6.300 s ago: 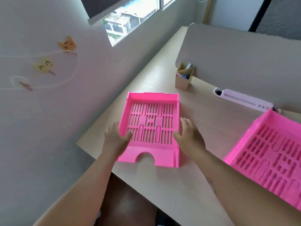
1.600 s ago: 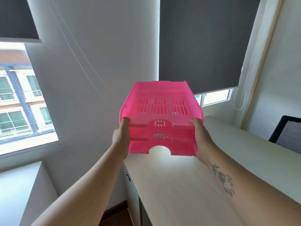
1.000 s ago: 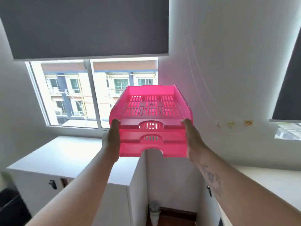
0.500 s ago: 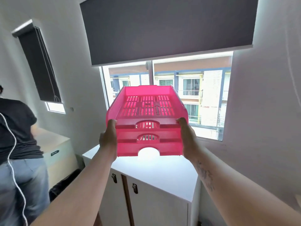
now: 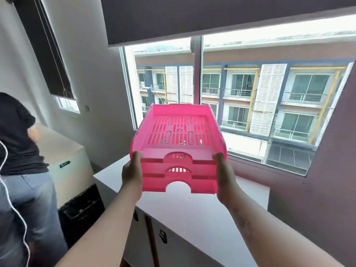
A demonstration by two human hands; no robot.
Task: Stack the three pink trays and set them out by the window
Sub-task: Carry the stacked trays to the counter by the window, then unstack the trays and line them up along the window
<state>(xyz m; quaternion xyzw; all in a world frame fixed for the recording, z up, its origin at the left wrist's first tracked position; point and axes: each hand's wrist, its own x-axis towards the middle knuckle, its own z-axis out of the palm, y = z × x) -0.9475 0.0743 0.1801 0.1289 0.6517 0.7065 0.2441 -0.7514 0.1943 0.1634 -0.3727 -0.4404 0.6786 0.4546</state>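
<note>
Three pink trays (image 5: 179, 132) sit nested in one stack, slotted bottoms up top and arched cut-outs facing me. I hold the stack in the air in front of the window (image 5: 250, 97). My left hand (image 5: 133, 170) grips the stack's left side, my right hand (image 5: 224, 174) grips its right side. The stack hovers above the white cabinet top (image 5: 185, 207) under the window, not touching it.
A person in a dark shirt and jeans (image 5: 17, 151) stands at the left with a white cable hanging down. A beige cabinet (image 5: 65, 160) and a black bin (image 5: 81, 209) sit left of the white cabinet. A dark roller blind (image 5: 173, 14) hangs above the glass.
I have turned from the desk towards the window. The stack has come closer to the glass and lower over the white cabinet, still held by both hands.
</note>
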